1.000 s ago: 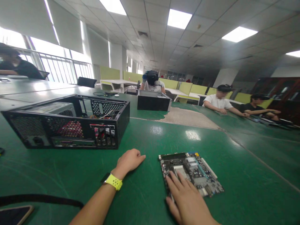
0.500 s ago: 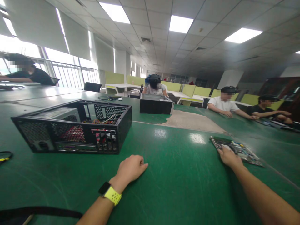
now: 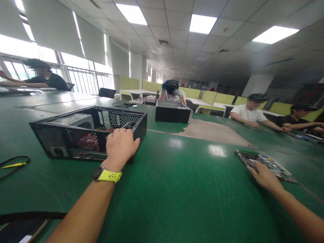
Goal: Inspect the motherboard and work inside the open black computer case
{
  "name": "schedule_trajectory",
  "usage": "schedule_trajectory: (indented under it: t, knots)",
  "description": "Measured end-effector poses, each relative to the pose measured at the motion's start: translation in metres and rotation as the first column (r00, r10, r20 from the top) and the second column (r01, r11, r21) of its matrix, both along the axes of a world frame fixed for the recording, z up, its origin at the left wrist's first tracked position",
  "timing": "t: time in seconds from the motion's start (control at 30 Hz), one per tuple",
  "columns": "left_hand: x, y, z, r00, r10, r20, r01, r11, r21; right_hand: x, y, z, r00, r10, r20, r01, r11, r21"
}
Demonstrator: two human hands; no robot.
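My left hand (image 3: 121,145), with a watch on a yellow-green strap (image 3: 110,176), is at the near right corner of an open black computer case (image 3: 101,131). Its fingers curl over the case's top edge, and the fingertips are hidden. Inside the case sit a grey power supply (image 3: 76,119), some wires and red parts seen through the mesh. To the right, my right hand (image 3: 264,175) lies at the near edge of a motherboard (image 3: 275,167) flat on the table. Its thumb and fingers are apart.
The green table (image 3: 182,195) has a bare brown patch (image 3: 215,131). Across it a co-worker bends behind another computer case (image 3: 173,113); other people sit right and far left. A black-and-yellow cable (image 3: 15,165) and a dark flat object (image 3: 20,231) lie at left.
My left hand has moved up and left from the bare table onto the case's edge. My right hand has loosened at the motherboard, its fingers spreading. The view has turned slightly left.
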State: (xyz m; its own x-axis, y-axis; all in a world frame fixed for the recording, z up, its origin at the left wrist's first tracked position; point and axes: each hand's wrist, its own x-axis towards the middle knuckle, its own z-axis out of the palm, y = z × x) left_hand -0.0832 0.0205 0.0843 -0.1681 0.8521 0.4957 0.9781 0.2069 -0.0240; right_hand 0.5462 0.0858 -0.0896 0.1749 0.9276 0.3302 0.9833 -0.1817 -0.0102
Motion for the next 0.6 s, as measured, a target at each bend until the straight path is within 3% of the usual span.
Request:
schedule_trajectory:
  t: [0.17,0.27,0.37,0.47,0.53,0.6]
  knots:
    - [-0.008,0.016,0.004,0.999,0.033,0.027,-0.031,0.998,-0.056,-0.029,-0.031,0.009,0.989,0.13,0.07,-0.129,0.992,-0.014]
    - [-0.009,0.006,0.007,0.996,0.005,0.085,0.001,0.998,-0.064,-0.05,-0.033,0.017,0.983,0.174,0.061,-0.173,0.985,-0.018]
    - [0.008,-0.015,0.007,0.998,-0.045,0.036,0.047,0.998,-0.049,-0.082,-0.019,0.038,0.974,0.227,0.03,-0.227,0.974,0.019]
    - [0.046,-0.039,0.008,0.991,-0.133,0.021,0.134,0.99,-0.047,-0.132,0.001,0.084,0.94,0.342,0.008,-0.341,0.932,0.124]
    - [0.084,-0.059,0.009,0.97,-0.239,0.049,0.242,0.968,-0.062,-0.177,0.007,0.128,0.9,0.436,0.013,-0.429,0.878,0.211]
    - [0.128,-0.085,0.012,0.912,-0.395,0.11,0.406,0.908,-0.104,-0.227,0.005,0.176,0.844,0.535,0.031,-0.521,0.807,0.279]
